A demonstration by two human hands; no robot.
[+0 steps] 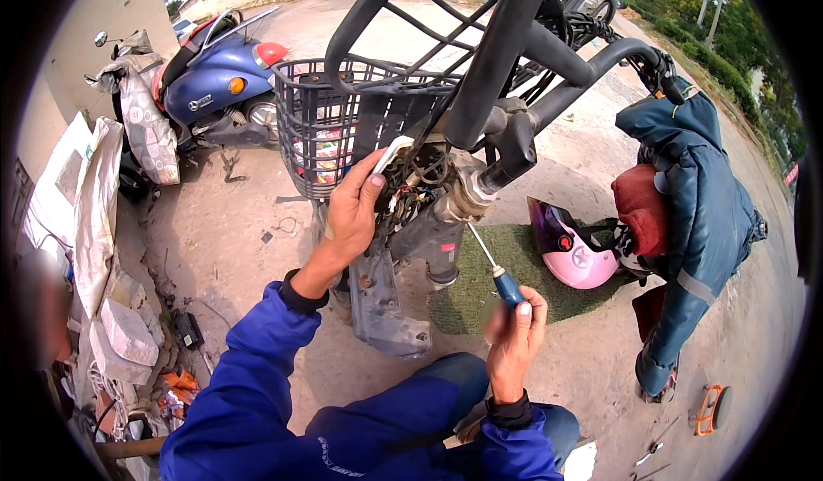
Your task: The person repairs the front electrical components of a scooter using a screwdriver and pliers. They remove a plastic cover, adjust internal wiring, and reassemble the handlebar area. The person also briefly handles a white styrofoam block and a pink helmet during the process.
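Note:
My right hand (516, 339) grips the blue handle of a screwdriver (507, 287). Its metal shaft points up and left, the tip close to the steering column (465, 196) of a partly stripped electric scooter. My left hand (353, 202) is closed on the edge of a white plastic piece (393, 152) beside the opened front of the frame. Bundled wires (420, 172) lie exposed just right of those fingers. Below them hangs a dusty grey plastic panel (384, 305). Whether the screwdriver tip touches anything, I cannot tell.
Above the work stand a black basket (300, 125) and thick black frame tubes (501, 52). A pink helmet (579, 258) rests on a green mat (480, 297), near a dark teal riding cover (707, 198). A blue scooter (206, 87) is parked behind; rubble (129, 331) lies left.

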